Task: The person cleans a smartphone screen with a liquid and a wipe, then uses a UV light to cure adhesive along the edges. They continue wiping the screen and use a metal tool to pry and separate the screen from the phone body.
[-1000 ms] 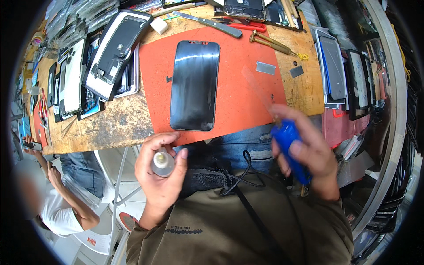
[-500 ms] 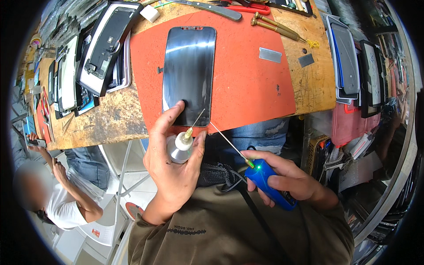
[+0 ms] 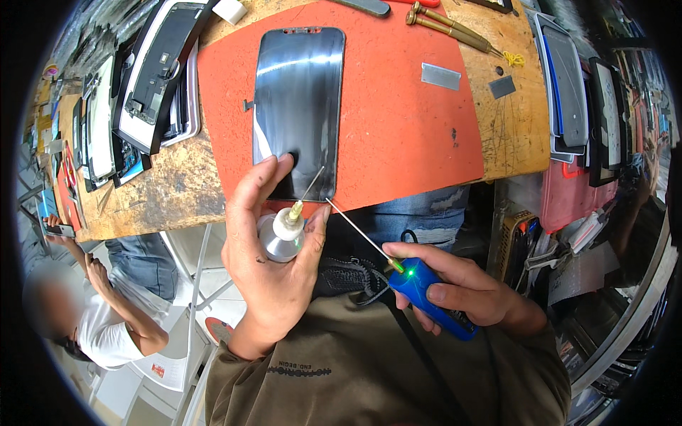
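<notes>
A dark phone screen (image 3: 298,106) lies on an orange-red mat (image 3: 398,135), its lower edge toward me. My left hand (image 3: 266,263) is closed round a small bottle (image 3: 280,245) with a white cap and a thin needle tip. The needle slants over the screen's lower part, while two left fingertips rest at the screen's lower left. In my right hand (image 3: 462,287) is a blue handheld power tool (image 3: 430,298) with a green light lit. Its thin metal rod (image 3: 360,231) reaches the screen's lower right corner; whether the tip touches the edge or lies under it, I cannot tell.
Stacked phone parts and frames (image 3: 153,85) stand on the bench's left, more stacked trays (image 3: 565,85) on the right. Brass-coloured screwdrivers (image 3: 455,30) lie at the back right near a small grey plate (image 3: 440,76). Another person (image 3: 117,312) sits at far left, holding a phone.
The rod's tip has shifted left, from just outside the screen's corner to its lower edge. A second left fingertip now shows on the screen. The whole view has shifted slightly.
</notes>
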A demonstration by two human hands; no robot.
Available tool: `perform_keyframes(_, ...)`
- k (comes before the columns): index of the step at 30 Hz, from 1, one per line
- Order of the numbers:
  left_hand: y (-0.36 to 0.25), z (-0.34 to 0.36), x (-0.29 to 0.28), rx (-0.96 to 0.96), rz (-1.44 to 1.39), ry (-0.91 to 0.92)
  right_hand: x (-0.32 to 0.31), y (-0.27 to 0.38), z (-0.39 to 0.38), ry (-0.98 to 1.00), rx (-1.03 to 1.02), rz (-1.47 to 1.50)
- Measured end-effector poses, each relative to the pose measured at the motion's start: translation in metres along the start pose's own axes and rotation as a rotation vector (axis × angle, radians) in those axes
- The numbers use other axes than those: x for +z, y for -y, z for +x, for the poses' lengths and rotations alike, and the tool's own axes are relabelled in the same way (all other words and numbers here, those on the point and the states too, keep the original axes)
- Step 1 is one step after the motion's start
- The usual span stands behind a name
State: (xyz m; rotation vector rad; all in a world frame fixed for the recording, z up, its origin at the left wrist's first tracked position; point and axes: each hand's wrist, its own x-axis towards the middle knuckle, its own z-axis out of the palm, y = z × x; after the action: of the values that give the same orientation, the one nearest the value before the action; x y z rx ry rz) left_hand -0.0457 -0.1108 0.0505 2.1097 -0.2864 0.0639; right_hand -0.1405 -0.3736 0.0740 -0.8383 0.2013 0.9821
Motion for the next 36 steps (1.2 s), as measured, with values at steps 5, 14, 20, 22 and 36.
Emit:
perform_keyframes(5, 0.0014, -0.0008, -0.0003, -0.007, -0.007, 0.0, -0.0011, -0.0013, 0.0007, 0.005, -0.007, -0.023)
perform_keyframes(14, 0.003, -0.0009, -0.0024, 0.004, -0.017, 0.018, -0.0018, -0.0014, 0.0011, 0.006, -0.004, -0.032)
perform_keyframes(20, 0.0025, -0.001, -0.003, -0.001, -0.015, 0.019, -0.0019, -0.0013, 0.001, 0.014, -0.009, -0.033)
perform_keyframes(22, 0.0024, -0.0012, -0.0029, 0.0, -0.012, 0.018, -0.0016, -0.0008, 0.0005, 0.014, -0.007, -0.033)
perform_keyframes(36, 0.005, -0.0023, -0.0022, 0.008, -0.018, 0.016, 0.0001, -0.0018, 0.0011, 0.005, -0.017, -0.037)
